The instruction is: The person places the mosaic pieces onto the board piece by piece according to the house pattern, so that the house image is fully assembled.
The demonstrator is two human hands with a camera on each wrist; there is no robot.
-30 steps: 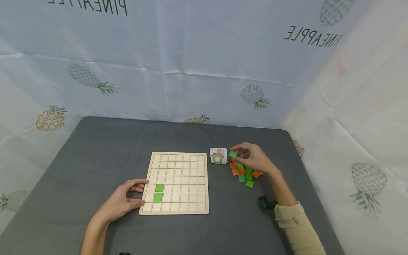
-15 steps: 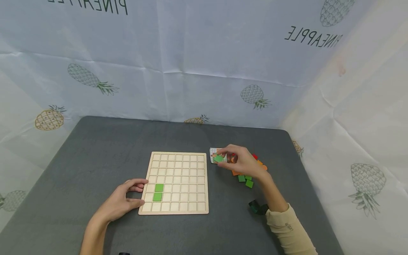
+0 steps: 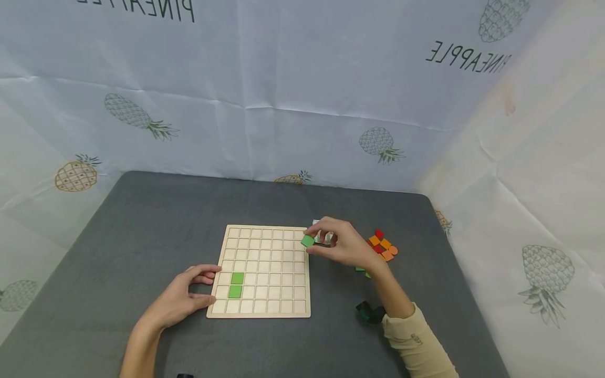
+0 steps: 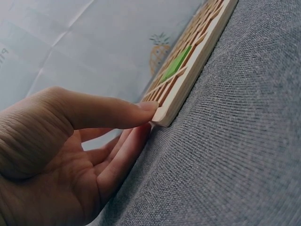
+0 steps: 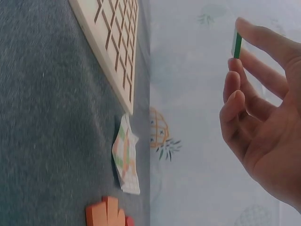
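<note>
A green tile [image 3: 308, 241] is pinched between thumb and fingers of the right hand [image 3: 345, 244], above the upper right edge of the wooden grid board [image 3: 305, 316]. The right wrist view shows that tile [image 5: 237, 44] edge-on at the fingertips of the hand [image 5: 268, 108], up off the table. Two green tiles [image 3: 237, 278] lie in neighbouring cells, one below the other, at the board's lower left. The left hand [image 3: 177, 296] rests its thumb and fingertips on the board's left edge; in the left wrist view its thumb touches the board [image 4: 181, 92] near a corner.
A small printed card [image 5: 126, 155] lies right of the board, partly behind the right hand in the head view. Further right are loose red and orange tiles [image 3: 386, 244] and some green ones. A dark object [image 3: 368, 312] is by the right wrist.
The right hand has carried the green tile left from the loose tiles, across the card, to the board's right edge. The left hand and the board have stayed in place.
</note>
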